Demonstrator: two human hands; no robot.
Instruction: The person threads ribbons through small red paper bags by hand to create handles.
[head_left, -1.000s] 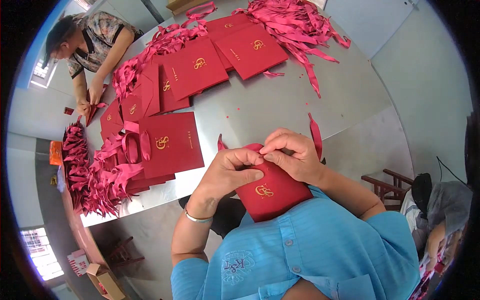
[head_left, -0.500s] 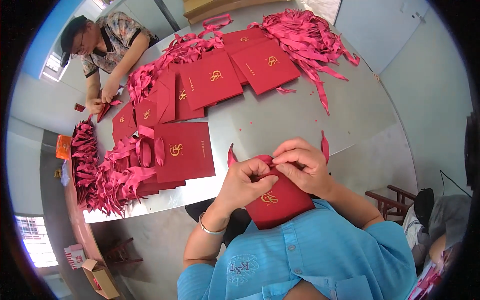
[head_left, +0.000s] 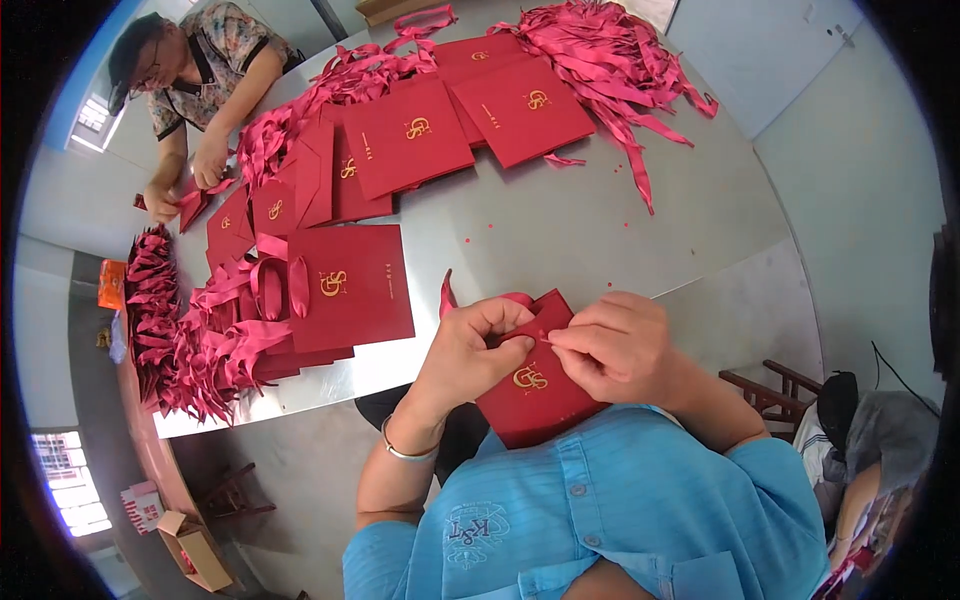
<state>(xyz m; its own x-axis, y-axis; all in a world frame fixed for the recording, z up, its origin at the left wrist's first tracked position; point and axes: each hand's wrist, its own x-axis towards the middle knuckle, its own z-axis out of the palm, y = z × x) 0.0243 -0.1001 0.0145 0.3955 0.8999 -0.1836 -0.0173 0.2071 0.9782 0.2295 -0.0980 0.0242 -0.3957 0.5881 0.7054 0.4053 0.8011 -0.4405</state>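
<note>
A small red paper bag [head_left: 540, 400] with a gold emblem rests against my front, below the table's edge. My left hand [head_left: 462, 358] grips it at the upper left, the thumb on the front face and the fingers partly inside the opening. A dark pink ribbon [head_left: 446, 293] sticks up beyond that hand. At the bag's upper front my right hand [head_left: 622, 350] is closed in a pinch on what looks like the ribbon's narrow end, close to the left thumb. The right hand's lower fingers are curled and partly hidden.
On the metal table [head_left: 540, 235] lie stacked red bags [head_left: 350, 285], more red bags [head_left: 410, 140] beyond, and a heap of pink ribbons [head_left: 600, 55] at the far right. A co-worker [head_left: 215, 70] handles a red bag at the far left. A wooden stool [head_left: 770, 390] stands at right.
My right hand has drawn slightly back from the left, uncovering the bag's upper right corner. The ribbon end that stuck up beyond my right hand no longer shows. The view has shifted slightly.
</note>
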